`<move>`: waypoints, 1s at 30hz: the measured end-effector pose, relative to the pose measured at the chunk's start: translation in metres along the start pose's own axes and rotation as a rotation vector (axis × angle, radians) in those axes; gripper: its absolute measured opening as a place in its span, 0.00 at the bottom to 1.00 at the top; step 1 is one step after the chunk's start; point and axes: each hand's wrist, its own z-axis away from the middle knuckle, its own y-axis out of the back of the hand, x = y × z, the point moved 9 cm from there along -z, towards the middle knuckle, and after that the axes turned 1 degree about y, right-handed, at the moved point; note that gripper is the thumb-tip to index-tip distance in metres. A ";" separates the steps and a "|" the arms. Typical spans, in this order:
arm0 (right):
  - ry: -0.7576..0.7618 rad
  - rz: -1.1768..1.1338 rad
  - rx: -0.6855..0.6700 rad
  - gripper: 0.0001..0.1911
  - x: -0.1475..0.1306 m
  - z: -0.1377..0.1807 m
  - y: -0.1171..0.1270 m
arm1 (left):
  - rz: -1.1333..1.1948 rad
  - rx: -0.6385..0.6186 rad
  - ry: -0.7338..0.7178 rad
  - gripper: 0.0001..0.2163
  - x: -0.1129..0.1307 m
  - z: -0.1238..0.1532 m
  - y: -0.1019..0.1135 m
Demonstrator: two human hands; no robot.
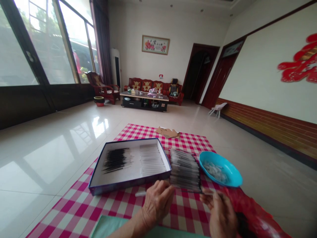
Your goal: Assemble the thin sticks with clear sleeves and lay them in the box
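Observation:
My left hand (158, 201) is closed in front of the box, and a short whitish translucent tube (140, 194) sticks out on its left side. Fingers of my right hand (221, 211) pinch a slim pale piece (208, 192), blurred by motion. Just beyond both hands lies a row of clear sticks with dark cores (185, 168), pen-like in shape. A shallow blue-edged box (131, 181) holds thin black rods (116, 160) at left and clear tubes (152, 160) at right. Small translucent pieces (216, 171) fill part of a blue bowl (234, 172) at right.
A pink-and-white checked cloth (81, 211) covers the work surface. Brown cardboard pieces (168, 133) lie at its far end. Light green fabric (111, 224) is at the near edge, red plastic (257, 211) at right. Farther back stand a low table (145, 96) and a wooden sofa (136, 83).

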 end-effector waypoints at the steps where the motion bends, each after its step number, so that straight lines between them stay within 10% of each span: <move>1: -0.016 0.046 -0.040 0.16 0.005 0.006 -0.007 | -0.008 -0.023 -0.019 0.08 0.004 0.000 -0.001; 14: -0.176 0.113 -0.233 0.21 0.039 0.033 -0.044 | -0.200 -0.319 0.011 0.06 0.007 0.011 -0.035; 19: -0.292 -0.057 -0.268 0.25 0.062 0.034 -0.047 | -0.284 -0.434 0.079 0.06 -0.005 -0.007 -0.010; 30: -0.259 0.118 -0.332 0.27 0.051 0.038 -0.056 | -0.694 -0.774 0.415 0.11 -0.189 -0.028 0.077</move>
